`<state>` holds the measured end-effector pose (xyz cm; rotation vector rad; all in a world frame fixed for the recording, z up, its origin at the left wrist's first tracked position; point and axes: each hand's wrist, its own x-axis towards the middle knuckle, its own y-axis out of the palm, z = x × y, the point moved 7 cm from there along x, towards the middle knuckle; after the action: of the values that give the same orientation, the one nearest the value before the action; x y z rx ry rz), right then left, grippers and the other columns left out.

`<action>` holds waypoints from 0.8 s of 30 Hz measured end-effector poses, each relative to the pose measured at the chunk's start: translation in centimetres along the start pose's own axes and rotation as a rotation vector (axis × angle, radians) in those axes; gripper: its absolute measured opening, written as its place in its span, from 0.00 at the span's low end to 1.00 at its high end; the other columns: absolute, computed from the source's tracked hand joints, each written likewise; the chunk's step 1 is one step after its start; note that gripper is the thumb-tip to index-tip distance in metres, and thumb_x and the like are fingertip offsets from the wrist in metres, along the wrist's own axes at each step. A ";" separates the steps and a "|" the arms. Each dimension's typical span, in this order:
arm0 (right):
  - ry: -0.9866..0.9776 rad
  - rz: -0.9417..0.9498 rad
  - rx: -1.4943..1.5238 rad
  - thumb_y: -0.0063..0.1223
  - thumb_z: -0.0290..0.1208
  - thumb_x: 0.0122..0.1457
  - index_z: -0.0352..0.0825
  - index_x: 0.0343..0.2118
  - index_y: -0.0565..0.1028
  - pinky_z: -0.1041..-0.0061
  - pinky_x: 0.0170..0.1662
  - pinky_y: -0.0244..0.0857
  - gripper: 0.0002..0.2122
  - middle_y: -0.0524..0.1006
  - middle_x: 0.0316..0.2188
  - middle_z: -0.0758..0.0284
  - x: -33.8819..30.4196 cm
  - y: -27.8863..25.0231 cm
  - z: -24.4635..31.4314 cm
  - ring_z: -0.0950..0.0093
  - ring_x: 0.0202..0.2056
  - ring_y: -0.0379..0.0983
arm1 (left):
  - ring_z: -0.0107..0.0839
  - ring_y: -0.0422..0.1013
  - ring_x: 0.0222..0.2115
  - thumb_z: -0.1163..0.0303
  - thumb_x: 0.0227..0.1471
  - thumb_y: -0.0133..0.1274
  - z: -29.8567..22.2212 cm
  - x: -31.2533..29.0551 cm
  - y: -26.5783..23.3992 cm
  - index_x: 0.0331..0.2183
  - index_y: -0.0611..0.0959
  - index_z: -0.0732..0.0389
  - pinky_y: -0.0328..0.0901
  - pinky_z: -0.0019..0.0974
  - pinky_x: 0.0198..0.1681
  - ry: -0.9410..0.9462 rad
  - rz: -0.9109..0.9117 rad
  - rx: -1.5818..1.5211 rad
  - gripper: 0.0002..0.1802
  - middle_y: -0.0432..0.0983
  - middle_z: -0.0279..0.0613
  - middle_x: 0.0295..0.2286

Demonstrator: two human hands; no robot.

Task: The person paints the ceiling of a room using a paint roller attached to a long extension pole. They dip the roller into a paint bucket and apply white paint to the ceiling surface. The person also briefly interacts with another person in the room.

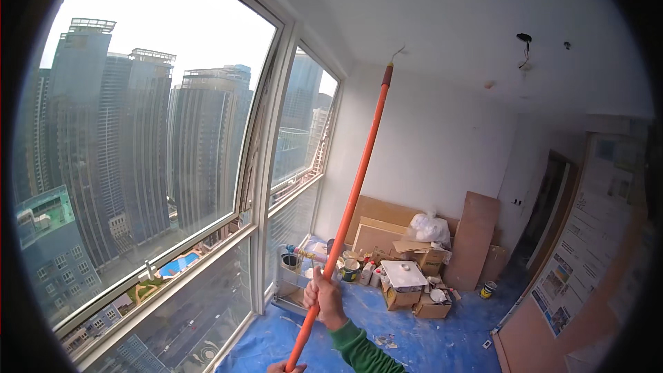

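Observation:
A long orange extension pole (360,169) slants up from the lower edge toward the ceiling. My right hand (323,299), in a green sleeve, is closed around its lower part. Below it, my left hand (286,367) grips the pole near its bottom end and is mostly cut off by the picture's edge. At the top of the pole, past a dark red collar, a thin bent metal rod (398,52) reaches close to the white ceiling (442,7). Whether a roller sits on that rod, I cannot make out.
Tall windows (159,138) run along the left. Blue sheeting (442,331) covers the floor. Cardboard boxes (400,297), paint cans (351,269) and leaning boards (472,242) stand by the far wall. Wires hang from a ceiling hole (524,39). A panel with posters (570,269) stands at right.

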<state>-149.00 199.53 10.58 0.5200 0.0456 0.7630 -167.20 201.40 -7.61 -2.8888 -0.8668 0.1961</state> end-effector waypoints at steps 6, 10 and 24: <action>-0.004 -0.037 -0.262 0.29 0.64 0.62 0.29 0.57 0.63 0.69 0.48 0.67 0.37 0.72 0.50 0.56 -3.0 0.4 -8.1 0.66 0.48 0.73 | 0.20 0.63 0.15 0.60 0.52 0.58 -3.8 6.0 -7.3 0.24 0.77 0.63 0.57 0.27 0.18 0.375 -0.003 -0.050 0.16 0.67 0.30 0.15; 0.278 -0.163 -0.278 0.33 0.63 0.62 0.30 0.53 0.65 0.72 0.41 0.67 0.36 0.73 0.46 0.57 -9.6 -2.0 -20.6 0.68 0.43 0.74 | 0.20 0.61 0.18 0.58 0.52 0.58 -9.4 7.1 -9.5 0.22 0.76 0.64 0.58 0.29 0.21 0.320 0.110 -0.116 0.19 0.66 0.31 0.16; 0.006 -0.638 -0.167 0.55 0.37 0.59 0.39 0.19 0.73 0.78 0.15 0.51 0.13 0.64 0.10 0.76 -13.8 0.7 -30.7 0.82 0.12 0.59 | 0.23 0.58 0.18 0.54 0.54 0.55 -19.6 14.9 -5.0 0.23 0.76 0.67 0.59 0.35 0.22 0.501 0.087 -0.197 0.24 0.61 0.36 0.13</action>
<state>-166.35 204.01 -17.88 0.3133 0.1444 0.1417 -154.48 212.34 11.09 -2.9330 -0.6969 -0.6131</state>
